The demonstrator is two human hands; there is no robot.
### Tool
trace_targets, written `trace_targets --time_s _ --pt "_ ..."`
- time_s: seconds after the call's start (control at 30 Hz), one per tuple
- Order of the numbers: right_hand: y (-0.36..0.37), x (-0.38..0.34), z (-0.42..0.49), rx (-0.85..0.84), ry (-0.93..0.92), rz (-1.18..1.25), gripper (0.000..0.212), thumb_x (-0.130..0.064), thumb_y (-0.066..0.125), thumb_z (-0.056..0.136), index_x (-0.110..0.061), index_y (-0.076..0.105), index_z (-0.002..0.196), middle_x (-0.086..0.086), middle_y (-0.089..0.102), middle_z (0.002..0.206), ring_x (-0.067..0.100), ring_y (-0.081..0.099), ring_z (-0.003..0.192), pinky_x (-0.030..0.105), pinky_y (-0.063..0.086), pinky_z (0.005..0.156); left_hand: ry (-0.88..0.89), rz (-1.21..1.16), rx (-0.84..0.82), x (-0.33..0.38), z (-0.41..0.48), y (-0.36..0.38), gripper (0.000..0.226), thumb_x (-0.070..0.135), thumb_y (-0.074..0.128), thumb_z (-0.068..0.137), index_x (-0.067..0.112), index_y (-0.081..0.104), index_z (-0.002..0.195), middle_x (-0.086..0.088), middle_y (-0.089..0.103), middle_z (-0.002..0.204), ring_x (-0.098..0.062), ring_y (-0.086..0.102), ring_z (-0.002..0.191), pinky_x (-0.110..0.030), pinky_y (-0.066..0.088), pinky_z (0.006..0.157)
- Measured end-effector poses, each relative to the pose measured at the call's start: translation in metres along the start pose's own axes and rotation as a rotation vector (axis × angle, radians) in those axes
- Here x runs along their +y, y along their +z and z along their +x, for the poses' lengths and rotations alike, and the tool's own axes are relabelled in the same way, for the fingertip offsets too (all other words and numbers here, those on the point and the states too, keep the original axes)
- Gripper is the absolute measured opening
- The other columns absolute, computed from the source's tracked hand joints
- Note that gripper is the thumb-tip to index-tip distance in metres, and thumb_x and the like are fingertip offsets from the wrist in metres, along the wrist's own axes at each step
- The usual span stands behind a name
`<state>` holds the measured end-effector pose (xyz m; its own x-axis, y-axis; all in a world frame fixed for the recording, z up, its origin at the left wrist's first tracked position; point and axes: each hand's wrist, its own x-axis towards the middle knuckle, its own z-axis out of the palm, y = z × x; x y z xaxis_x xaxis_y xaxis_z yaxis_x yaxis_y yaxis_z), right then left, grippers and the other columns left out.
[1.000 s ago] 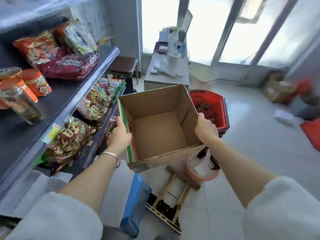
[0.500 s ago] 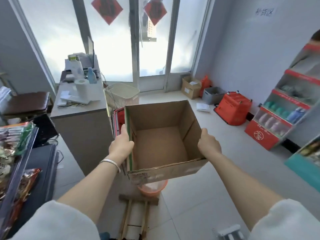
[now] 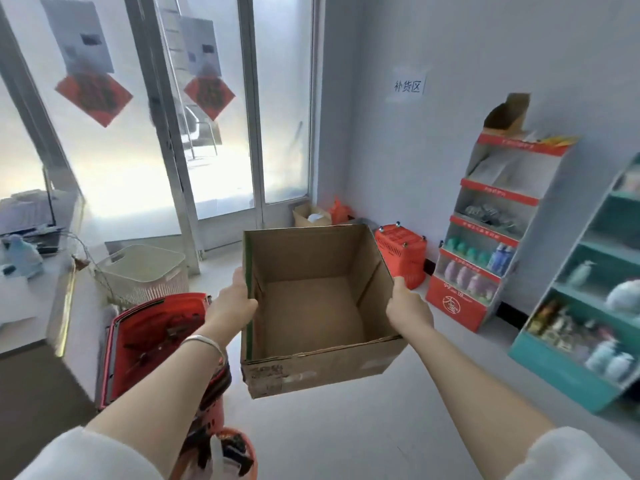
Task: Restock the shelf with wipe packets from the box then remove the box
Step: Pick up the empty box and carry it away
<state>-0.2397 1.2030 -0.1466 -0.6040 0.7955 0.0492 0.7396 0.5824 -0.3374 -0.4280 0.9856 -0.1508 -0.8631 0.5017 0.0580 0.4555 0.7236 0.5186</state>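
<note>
The cardboard box [image 3: 311, 306] is held up off the floor, open top upward and tipped toward the person. It is near square, with no clear long side. The left hand [image 3: 230, 303] grips its left wall and the right hand [image 3: 408, 308] its right. A red basket [image 3: 152, 334] sits below the left arm, and a display rack [image 3: 485, 244] stands ahead.

White hamper [image 3: 145, 271], red display stand [image 3: 453, 303] (bottles [image 3: 498, 259]), glass doors [image 3: 284, 133]
</note>
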Motion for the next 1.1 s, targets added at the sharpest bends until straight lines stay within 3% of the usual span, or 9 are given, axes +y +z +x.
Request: trace_targets --time_s 0.07,0.23,0.33,0.5,0.67,0.97,1.1 --pt "-0.006 0.016 0.023 0.014 0.027 0.000 0.033 -0.003 0.039 0.094 -0.009 0.035 0.126 0.019 0.059 0.113 0.033 0.057 0.092 0.031 0.036 0.066 0.035 -0.012 -0.011 0.023 0.023 0.013 0.060 0.004 0.047 0.087 0.019 0.024 0.140 -0.014 0.061 0.112 -0.029 0.059 0.089 -0.043 0.052 0.079" --pt "-0.006 0.047 0.087 0.051 0.093 0.032 0.034 -0.004 0.038 0.094 -0.012 0.036 0.127 0.017 0.061 0.111 0.034 0.060 0.097 0.033 0.042 0.068 0.104 -0.058 -0.053 0.067 0.087 0.046 0.058 0.009 0.047 0.090 0.028 0.020 0.138 -0.007 0.060 0.106 -0.026 0.062 0.084 -0.040 0.058 0.071" --pt "-0.005 0.057 0.130 0.052 0.141 0.023 0.035 -0.005 0.039 0.095 -0.012 0.035 0.129 0.016 0.059 0.119 0.033 0.060 0.103 0.034 0.043 0.071 0.141 -0.076 -0.079 0.088 0.136 0.065 0.058 0.009 0.047 0.091 0.027 0.020 0.138 -0.004 0.058 0.101 -0.023 0.061 0.081 -0.035 0.056 0.065" --pt "-0.006 0.057 0.214 0.080 0.213 -0.010 0.045 -0.006 0.042 0.095 -0.014 0.031 0.138 0.016 0.054 0.129 0.033 0.057 0.112 0.038 0.050 0.084 0.187 -0.074 -0.126 0.119 0.236 0.091 0.063 0.006 0.048 0.082 0.025 0.022 0.137 -0.012 0.061 0.102 -0.032 0.062 0.084 -0.044 0.057 0.071" --pt "-0.016 0.053 0.292 0.102 0.302 -0.074 0.048 -0.006 0.041 0.097 -0.014 0.026 0.142 0.014 0.041 0.143 0.031 0.045 0.129 0.034 0.046 0.095 0.264 -0.061 -0.165 0.161 0.337 0.114 0.069 0.004 0.047 0.086 0.024 0.015 0.144 -0.015 0.060 0.114 -0.034 0.061 0.092 -0.043 0.056 0.074" --pt "-0.002 0.112 0.435 0.143 0.476 -0.068 0.042 -0.012 0.044 0.096 -0.018 0.032 0.135 0.013 0.053 0.129 0.031 0.056 0.112 0.034 0.047 0.071 0.361 -0.097 -0.287 0.249 0.480 0.202 0.069 0.006 0.047 0.090 0.022 0.011 0.147 -0.014 0.057 0.123 -0.032 0.061 0.101 -0.039 0.054 0.082" --pt "0.007 0.135 0.513 0.133 0.492 -0.079 0.043 -0.011 0.045 0.096 -0.017 0.033 0.136 0.012 0.053 0.127 0.030 0.057 0.109 0.035 0.049 0.079 0.359 -0.114 -0.336 0.279 0.551 0.248 0.070 0.008 0.046 0.092 0.026 0.008 0.147 -0.011 0.056 0.125 -0.031 0.061 0.102 -0.042 0.056 0.083"
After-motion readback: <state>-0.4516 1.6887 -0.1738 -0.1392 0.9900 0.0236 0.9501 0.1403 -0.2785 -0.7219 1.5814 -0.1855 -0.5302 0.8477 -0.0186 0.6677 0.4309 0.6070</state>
